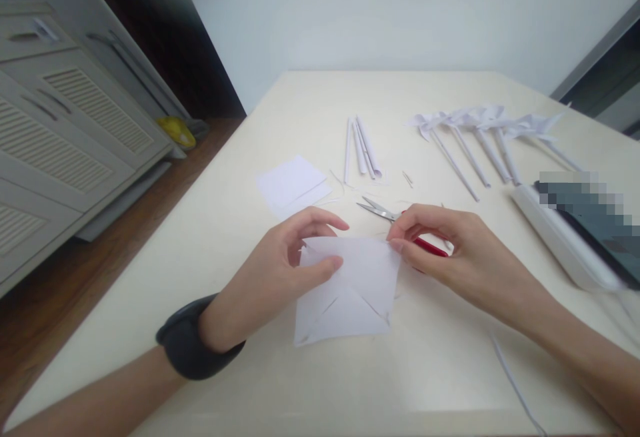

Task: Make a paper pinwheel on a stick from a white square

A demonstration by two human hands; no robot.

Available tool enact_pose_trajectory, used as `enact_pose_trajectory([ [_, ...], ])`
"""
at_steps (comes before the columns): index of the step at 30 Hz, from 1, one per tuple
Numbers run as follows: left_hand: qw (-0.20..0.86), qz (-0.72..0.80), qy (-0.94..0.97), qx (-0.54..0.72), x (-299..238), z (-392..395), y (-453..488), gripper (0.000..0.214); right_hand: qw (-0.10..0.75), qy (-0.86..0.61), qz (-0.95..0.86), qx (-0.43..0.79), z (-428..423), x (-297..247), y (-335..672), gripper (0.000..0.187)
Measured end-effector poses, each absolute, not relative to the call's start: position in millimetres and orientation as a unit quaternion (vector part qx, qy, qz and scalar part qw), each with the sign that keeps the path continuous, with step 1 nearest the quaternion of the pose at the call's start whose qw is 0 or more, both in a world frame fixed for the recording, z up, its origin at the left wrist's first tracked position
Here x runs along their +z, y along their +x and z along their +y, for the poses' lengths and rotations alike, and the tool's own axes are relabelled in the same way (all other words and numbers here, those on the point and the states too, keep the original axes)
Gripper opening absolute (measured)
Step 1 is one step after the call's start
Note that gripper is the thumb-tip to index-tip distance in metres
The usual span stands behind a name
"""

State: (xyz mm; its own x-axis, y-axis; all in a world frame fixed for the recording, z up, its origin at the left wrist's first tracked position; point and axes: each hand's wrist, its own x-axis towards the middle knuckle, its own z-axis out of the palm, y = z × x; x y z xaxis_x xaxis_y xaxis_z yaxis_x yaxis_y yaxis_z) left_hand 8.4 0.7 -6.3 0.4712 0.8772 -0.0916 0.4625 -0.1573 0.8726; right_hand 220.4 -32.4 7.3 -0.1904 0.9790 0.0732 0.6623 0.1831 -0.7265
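A square sheet of white paper [350, 283] with diagonal cuts running in from its corners is held up above the table. My right hand [440, 243] pinches its top right corner between thumb and fingers. On the opposite side, my left hand [295, 250] grips the sheet near its top left corner, thumb across the front and fingers curled at the edge. Just behind the right hand lie open scissors [377, 210] with red handles, partly hidden by that hand. Beyond the left hand rests a small stack of white paper squares [290, 183].
Rolled paper sticks [363, 147] lie mid-table. Several paper pinwheels [480, 120] on sticks lie at the back right. A dark-screened device [590, 230] on a white base stands at right. Thin pin-like bits [408, 179] and a white cord [515, 377] lie on the table [200, 357].
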Motion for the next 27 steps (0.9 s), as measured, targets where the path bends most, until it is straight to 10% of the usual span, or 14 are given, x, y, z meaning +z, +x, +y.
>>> enact_pose_trajectory([
  [27, 0.542, 0.436, 0.696, 0.176, 7, -2, 14, 0.026, 0.306, -0.554, -0.740, 0.230, -34, 5, 222, 0.012],
])
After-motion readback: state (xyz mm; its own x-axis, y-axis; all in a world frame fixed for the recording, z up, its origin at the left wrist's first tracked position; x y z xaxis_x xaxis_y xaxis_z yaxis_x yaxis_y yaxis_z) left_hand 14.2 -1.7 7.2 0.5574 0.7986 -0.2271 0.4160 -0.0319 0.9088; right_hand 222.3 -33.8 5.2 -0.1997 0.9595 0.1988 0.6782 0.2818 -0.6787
